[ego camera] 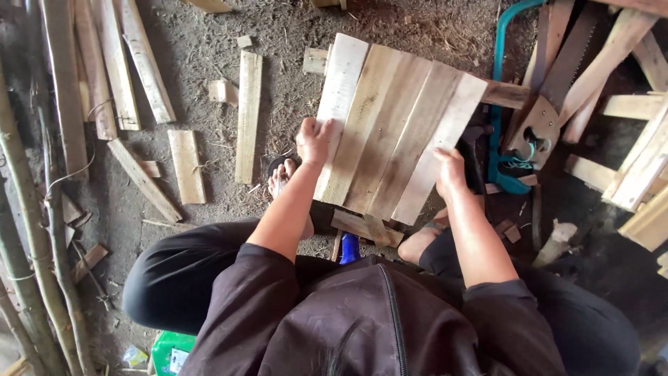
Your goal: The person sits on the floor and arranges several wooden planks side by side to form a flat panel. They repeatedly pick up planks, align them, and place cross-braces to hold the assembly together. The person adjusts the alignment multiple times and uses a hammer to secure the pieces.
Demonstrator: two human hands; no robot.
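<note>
the big thing here is the pale wooden slatted panel [393,129], five or so rough planks side by side, sitting centre frame and leaning toward one o'clock over the dirt floor [209,49]. the slats look already joined into one piece, since they hold together as a sheet with cross battens [362,226] showing underneath at the six o'clock edge and another batten end poking out at three o'clock. a few small dark dots on the faces could be nail heads, too small to be sure. so i'd judge the joining is mostly done, and what's left looks like lining up or fixing the edges, but that's a guess.

the left hand [314,141] is at nine o'clock of the panel, fingers curled over the edge of the outer slat, gripping it. the right hand [449,170] is at four o'clock, palm down and fingers wrapped on the far right slat's lower end, holding rather than spread flat.

around it: loose offcut boards [248,115] lie scattered at ten o'clock, a stack of pale timber frames [643,160] at three o'clock, and a teal-framed hand saw [502,104] lies just beside the panel's right edge. a sandalled foot [280,177] sits just left of the left hand. a small blue object [349,247] peeks out below the panel, can't tell what it is.
</note>
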